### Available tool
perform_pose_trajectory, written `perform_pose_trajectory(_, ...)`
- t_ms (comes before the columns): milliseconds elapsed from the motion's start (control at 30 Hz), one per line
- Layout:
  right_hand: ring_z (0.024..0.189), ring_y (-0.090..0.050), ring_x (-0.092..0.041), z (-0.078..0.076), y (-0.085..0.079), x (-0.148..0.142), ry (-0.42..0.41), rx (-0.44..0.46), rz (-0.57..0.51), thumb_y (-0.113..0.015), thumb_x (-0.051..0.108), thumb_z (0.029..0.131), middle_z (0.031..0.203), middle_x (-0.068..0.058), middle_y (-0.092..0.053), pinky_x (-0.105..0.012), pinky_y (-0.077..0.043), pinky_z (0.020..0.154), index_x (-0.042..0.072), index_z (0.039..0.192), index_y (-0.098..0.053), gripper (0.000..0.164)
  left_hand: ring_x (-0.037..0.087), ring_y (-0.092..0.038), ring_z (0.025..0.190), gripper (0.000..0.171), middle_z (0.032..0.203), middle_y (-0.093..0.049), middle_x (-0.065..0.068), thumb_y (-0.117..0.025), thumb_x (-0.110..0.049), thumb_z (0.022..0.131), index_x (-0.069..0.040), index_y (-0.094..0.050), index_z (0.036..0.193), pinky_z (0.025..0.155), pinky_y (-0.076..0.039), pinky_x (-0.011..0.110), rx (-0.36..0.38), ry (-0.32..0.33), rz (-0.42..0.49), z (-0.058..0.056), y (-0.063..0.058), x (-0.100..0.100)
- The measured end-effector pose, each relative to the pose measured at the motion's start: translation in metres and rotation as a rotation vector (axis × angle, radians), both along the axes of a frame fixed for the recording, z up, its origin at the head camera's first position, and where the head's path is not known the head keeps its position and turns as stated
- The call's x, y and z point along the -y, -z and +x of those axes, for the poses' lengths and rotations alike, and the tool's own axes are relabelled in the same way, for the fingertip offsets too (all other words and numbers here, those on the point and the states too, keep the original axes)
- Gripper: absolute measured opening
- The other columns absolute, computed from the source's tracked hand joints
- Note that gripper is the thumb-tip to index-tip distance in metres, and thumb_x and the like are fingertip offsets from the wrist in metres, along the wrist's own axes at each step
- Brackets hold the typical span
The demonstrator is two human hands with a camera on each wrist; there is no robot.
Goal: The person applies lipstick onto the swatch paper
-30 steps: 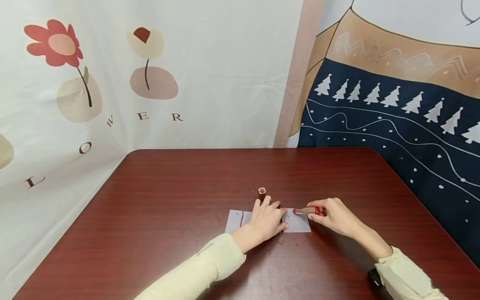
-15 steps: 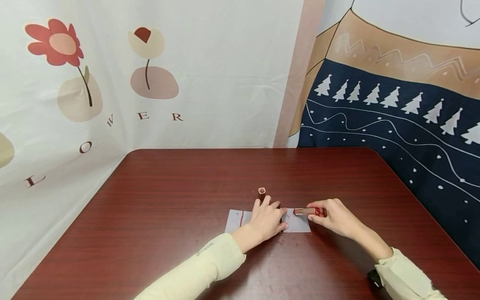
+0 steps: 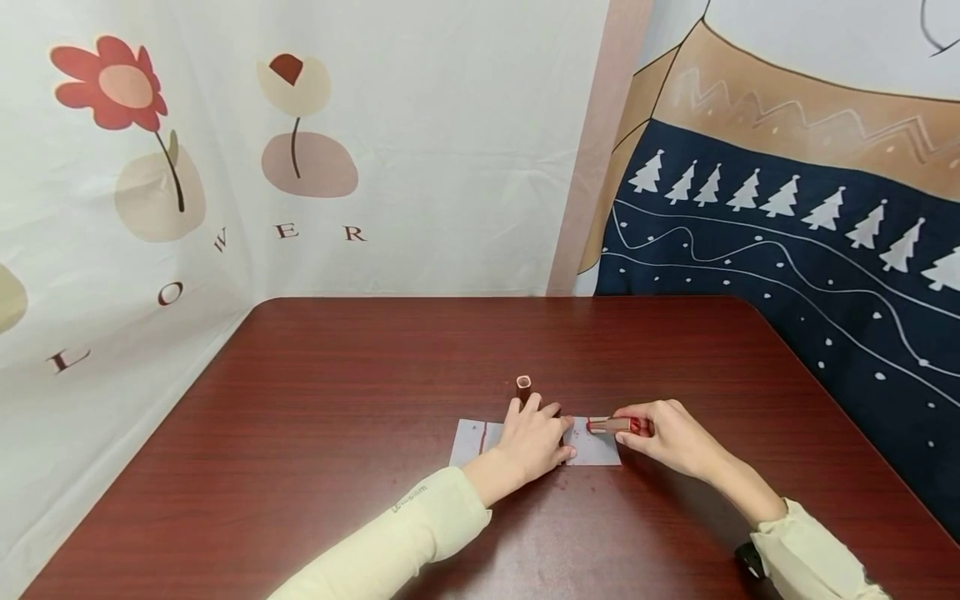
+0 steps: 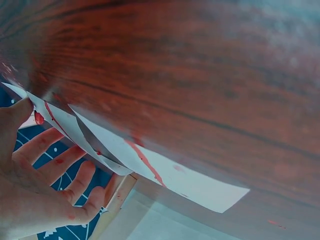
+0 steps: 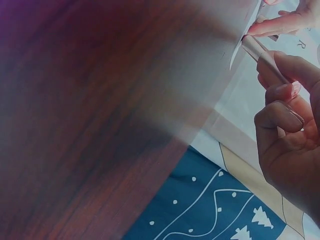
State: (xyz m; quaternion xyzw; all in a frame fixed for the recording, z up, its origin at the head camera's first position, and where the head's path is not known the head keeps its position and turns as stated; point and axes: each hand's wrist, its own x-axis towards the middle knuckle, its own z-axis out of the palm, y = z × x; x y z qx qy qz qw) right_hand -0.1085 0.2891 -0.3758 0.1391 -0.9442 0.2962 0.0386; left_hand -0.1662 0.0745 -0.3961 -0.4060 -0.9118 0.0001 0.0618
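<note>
My right hand [image 3: 675, 433] pinches an uncapped lipstick [image 3: 613, 425] between thumb and fingers. Its red tip meets the right-hand white paper [image 3: 596, 450], close to the far edge, with a short red mark beside it. In the left wrist view a red line [image 4: 54, 117] shows on this sheet. My left hand [image 3: 528, 442] lies with fingers spread, thumb and fingertips on the paper, and covers its left part. Another white paper [image 3: 468, 440], crossed by a red line, is partly hidden under the left hand and wrist. The right wrist view shows the lipstick tube [image 5: 262, 59] held aslant.
An open-ended brown lipstick cap [image 3: 523, 387] stands just beyond the left fingertips. Small red smudges [image 3: 585, 490] dot the reddish-brown table [image 3: 360, 358] near the papers. Printed curtains [image 3: 450, 150] hang behind the table and along its sides.
My right hand has drawn the lipstick tip slightly toward me, and a short red stroke now shows on the paper behind it. My left hand has stayed in place.
</note>
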Motion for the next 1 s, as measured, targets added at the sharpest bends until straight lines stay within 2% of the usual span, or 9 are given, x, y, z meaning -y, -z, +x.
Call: perform_pose_trajectory(1000,0.048,-0.037,-0.001,0.0036,-0.0004,0.0014,-0.008,0.016,-0.012,-0.073,0.012,0.08,0.056,0.011,-0.046,-0.02,-0.032,0.041,-0.001,0.103,-0.068,0.027,0.019,-0.047,0.096,0.041,0.117,-0.061,-0.004,-0.062,-0.052,0.082,-0.029,-0.066,0.116,0.073,-0.031,0.036,-0.016,0.0,0.011,0.0005,0.0001,0.0012)
